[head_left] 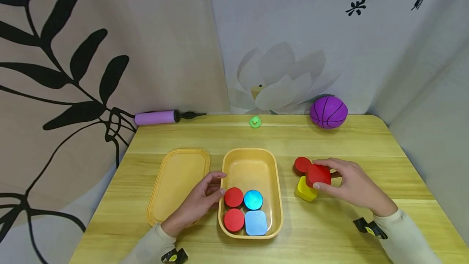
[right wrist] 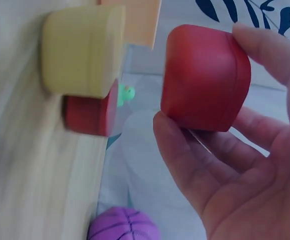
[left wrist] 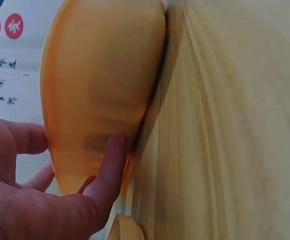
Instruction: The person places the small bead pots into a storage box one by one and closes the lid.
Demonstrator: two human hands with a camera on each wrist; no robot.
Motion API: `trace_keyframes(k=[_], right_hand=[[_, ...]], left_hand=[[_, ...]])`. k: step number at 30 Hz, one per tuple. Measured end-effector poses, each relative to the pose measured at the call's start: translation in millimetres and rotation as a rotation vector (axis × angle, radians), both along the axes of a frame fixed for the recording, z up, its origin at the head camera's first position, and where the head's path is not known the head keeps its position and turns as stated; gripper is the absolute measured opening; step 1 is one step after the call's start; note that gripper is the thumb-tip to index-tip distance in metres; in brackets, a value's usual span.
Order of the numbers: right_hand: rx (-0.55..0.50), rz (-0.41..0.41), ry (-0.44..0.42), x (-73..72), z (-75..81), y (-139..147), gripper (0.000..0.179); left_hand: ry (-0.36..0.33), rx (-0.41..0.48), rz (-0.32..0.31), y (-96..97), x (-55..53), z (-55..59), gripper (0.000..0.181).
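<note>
Tray (head_left: 251, 170): smooth, round-cornered.
Left hand (head_left: 203, 196): fingers parted, touching tray at 9 o'clock; one low on tray's side, left wrist view only.
Right hand (head_left: 345, 180): pinches rounded red block (head_left: 319, 174), tray's 3 o'clock; its gap from yellow block (head_left: 305, 191) shows only from right wrist.
Toy (head_left: 255, 122): green, 12 o'clock.

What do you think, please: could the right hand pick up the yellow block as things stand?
Probably not: the right hand holds a squarish red block, which partly covers the yellow block in the head view.
</note>
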State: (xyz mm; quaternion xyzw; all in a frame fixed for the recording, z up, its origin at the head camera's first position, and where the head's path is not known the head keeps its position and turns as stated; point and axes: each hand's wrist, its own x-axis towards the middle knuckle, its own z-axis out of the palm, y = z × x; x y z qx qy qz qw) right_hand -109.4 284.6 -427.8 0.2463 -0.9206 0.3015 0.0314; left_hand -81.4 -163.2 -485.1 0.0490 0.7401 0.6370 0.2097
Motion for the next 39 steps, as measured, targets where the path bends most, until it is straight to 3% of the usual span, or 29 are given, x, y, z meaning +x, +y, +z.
trace_keyframes(k=[9,19,25,39], right_hand=[[-0.037,0.075,0.023,-22.4,9.0,-25.6,0.053],[-0.085,0.124,-0.011,-35.1,15.7,-51.6,0.056],[-0.085,0.168,-0.004,-41.5,13.6,-73.4,0.058],[-0.127,0.275,-0.061,-55.1,3.2,-134.0,0.057]], left_hand=[[-0.002,0.013,0.000,0.0,0.6,0.1,0.046],[0.011,0.018,-0.002,1.2,-1.5,-0.4,0.052],[0.021,-0.018,0.003,3.0,-1.4,-0.8,0.056],[-0.003,-0.009,-0.011,4.4,-2.8,0.1,0.060]])
